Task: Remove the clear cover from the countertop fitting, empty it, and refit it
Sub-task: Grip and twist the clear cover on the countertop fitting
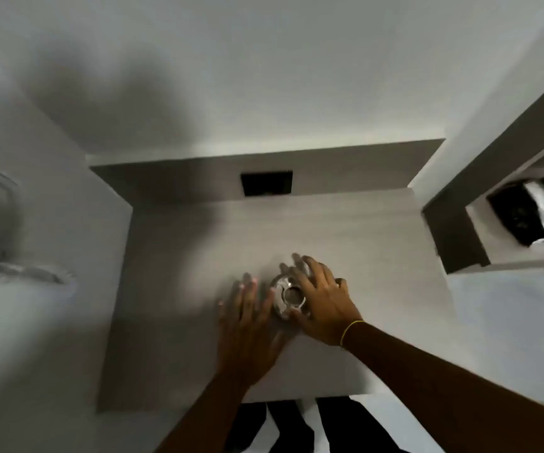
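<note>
Near the surface [378, 243] front edge: clear cover [288, 297], seated on its fitting. Right hand [321, 302] fingers spread round its rim (apparently to twist or lift it, grip unconfirmed); left hand [247, 328] flat, open, empty beside it, likely steadying.

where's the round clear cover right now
In the head view the round clear cover sits on the grey wood-grain countertop, near its front middle, between the left hand and the right hand cupped over it.
</note>
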Tool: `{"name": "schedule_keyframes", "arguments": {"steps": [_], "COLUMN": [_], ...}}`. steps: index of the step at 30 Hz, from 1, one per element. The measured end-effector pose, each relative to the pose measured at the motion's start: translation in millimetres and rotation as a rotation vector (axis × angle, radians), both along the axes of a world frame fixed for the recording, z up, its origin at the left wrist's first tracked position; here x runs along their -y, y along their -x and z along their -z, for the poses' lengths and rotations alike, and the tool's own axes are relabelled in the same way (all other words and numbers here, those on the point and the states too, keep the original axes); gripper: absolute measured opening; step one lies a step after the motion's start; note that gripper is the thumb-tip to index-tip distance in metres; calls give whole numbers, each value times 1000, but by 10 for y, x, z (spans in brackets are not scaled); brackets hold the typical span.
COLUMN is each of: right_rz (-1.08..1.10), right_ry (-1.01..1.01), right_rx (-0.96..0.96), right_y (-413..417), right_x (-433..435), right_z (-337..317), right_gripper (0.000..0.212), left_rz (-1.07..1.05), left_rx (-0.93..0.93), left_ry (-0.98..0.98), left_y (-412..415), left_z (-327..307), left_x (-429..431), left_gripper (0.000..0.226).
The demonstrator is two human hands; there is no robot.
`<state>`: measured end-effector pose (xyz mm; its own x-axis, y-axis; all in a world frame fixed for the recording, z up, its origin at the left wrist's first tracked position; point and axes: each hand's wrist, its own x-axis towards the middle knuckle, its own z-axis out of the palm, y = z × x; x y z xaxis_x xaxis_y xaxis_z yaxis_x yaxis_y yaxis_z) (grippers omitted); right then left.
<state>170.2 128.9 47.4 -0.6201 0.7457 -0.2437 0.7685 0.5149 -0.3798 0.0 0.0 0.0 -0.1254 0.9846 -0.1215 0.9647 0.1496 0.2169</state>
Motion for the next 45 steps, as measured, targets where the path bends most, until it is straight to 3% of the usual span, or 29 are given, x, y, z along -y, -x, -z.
{"name": "schedule_keyframes", "arguments": {"steps": [3, 11, 18, 45], "right_rz": [-20, -131, -195, -303], "right_ry": [15, 22, 99, 128], "right_rx": [26, 148, 207, 267], "right_y": [1, 137, 310, 415], "right_x": [-35, -127, -241, -267], "right_z": [257, 266, 202, 2], "right_gripper": [87, 105, 102, 104], "left_rz": [-81, -128, -131, -128], "left_rx": [24, 40, 39, 31], "left_ry": [130, 42, 35, -22], "left_y": [-103, -116, -127, -110], "left_z": [358, 520, 550, 756], "left_x": [159, 246, 245, 309], "left_gripper": [94, 96, 88, 94]}}
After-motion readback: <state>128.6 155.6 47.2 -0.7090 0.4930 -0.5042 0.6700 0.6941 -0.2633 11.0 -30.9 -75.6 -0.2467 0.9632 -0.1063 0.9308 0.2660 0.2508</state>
